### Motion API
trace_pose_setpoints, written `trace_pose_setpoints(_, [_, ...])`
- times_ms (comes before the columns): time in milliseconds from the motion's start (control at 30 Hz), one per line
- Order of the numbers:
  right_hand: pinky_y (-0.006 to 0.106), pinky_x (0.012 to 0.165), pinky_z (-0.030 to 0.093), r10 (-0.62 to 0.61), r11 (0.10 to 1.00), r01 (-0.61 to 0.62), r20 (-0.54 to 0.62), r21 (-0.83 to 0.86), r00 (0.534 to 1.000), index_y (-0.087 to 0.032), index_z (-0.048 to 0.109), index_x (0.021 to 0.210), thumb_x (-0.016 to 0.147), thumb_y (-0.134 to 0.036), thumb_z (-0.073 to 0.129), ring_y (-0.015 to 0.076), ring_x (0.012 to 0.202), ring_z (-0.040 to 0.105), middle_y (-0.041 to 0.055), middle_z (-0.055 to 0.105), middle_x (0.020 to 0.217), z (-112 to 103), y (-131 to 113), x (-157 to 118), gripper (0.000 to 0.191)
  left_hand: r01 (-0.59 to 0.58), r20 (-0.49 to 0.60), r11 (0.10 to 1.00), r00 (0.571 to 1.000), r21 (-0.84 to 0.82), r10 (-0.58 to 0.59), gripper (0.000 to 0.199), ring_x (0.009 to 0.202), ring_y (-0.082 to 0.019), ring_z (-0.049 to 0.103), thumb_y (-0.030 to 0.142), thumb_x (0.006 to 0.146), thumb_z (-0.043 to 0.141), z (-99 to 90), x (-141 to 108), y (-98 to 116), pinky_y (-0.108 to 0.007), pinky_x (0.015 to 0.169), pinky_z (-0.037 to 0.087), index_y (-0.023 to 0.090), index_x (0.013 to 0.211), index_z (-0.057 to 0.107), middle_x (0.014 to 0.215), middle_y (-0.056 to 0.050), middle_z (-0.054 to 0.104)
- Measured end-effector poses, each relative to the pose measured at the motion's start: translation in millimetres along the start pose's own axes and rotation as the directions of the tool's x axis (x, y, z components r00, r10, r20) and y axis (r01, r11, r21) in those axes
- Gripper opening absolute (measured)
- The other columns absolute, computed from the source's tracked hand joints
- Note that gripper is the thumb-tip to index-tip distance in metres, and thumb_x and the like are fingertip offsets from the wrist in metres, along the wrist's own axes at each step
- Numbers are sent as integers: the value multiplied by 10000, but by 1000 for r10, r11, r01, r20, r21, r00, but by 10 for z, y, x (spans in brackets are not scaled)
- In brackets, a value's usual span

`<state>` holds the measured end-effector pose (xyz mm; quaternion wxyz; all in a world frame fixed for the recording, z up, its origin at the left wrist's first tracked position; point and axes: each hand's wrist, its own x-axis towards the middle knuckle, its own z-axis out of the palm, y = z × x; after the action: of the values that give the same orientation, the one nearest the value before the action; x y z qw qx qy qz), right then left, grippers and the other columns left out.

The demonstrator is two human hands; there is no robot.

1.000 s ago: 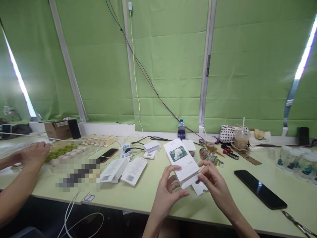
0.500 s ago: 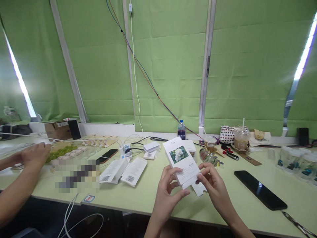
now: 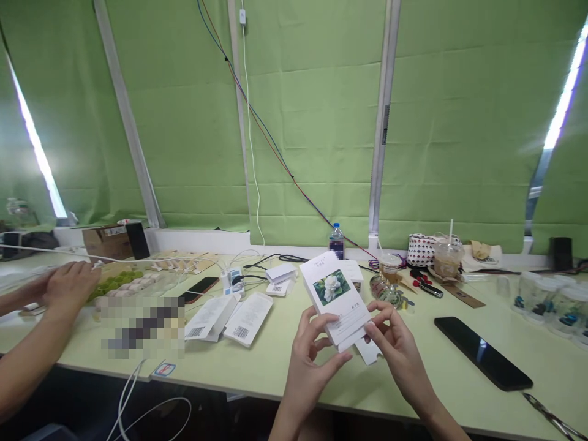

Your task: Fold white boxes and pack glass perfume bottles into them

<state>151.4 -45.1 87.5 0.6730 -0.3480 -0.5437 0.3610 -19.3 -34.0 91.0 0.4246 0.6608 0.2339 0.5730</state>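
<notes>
Tabletop (image 3: 261, 361), one carton (image 3: 334, 297) in two hands (image 3: 309, 361) (image 3: 399, 344)

Fine print on the flower box (image 3: 337, 299) is too small to read, same w/ the text on the white packets (image 3: 249, 315). 2nd white box (image 3: 353, 271) behind it is mostly hidden, and the white card (image 3: 369, 352) below is part covered too. L hand (image 3: 311, 355) has some fingertips outta sight behind the box. Pixelated patch (image 3: 142, 324) on the desk (image 3: 257, 364), can't ID what's under. Co-worker's hands (image 3: 71, 285): can't tell what they've got, arms cut by L edge. Bottom R, metal tool (image 3: 551, 416) runs outta frame; jars (image 3: 569, 312) get chopped by R edge.
</notes>
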Motion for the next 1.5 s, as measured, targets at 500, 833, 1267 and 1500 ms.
trace_pose_setpoints(500, [230, 574, 511, -36, 973, 38, 10, -228, 999, -190, 607, 1234, 844, -400, 596, 153, 597, 580, -1, 678, 712, -124, 79, 5, 444, 31, 47, 999, 998, -31, -29, 343, 1032, -252, 612, 231, 743, 732, -16, 35, -45, -285, 757, 565, 269, 1065, 619, 1219, -64, 468])
trace_pose_setpoints(833, [219, 626, 536, -264, 907, 259, 31, -331, 964, -268, 636, 1221, 874, -328, 562, 174, 703, 661, 31, 733, 1040, -100, 80, 4, 359, 37, 11, 991, 999, -130, -35, 311, 1017, -269, 617, 204, 713, 754, 0, 26, -66, -290, 737, 564, 238, 999, 637, 1144, -71, 516])
trace_pose_setpoints(1267, [230, 649, 552, -340, 879, 300, -45, -371, 940, -264, 728, 1065, 833, -277, 617, 189, 760, 680, 24, 748, 959, -81, 120, -26, 257, 29, -9, 989, 999, -143, -31, 354, 984, -245, 627, 185, 697, 769, 35, 3, -137, -267, 751, 544, 236, 1015, 624, 1085, -54, 549])
trace_pose_setpoints(1500, [233, 699, 560, -355, 868, 305, -59, -391, 933, -254, 737, 1043, 816, -271, 645, 194, 789, 689, 26, 752, 956, -64, 176, -54, 245, -1, -47, 991, 999, -136, -5, 300, 1019, -252, 618, 178, 714, 752, 59, -10, -157, -272, 772, 543, 228, 985, 632, 1069, -55, 567])
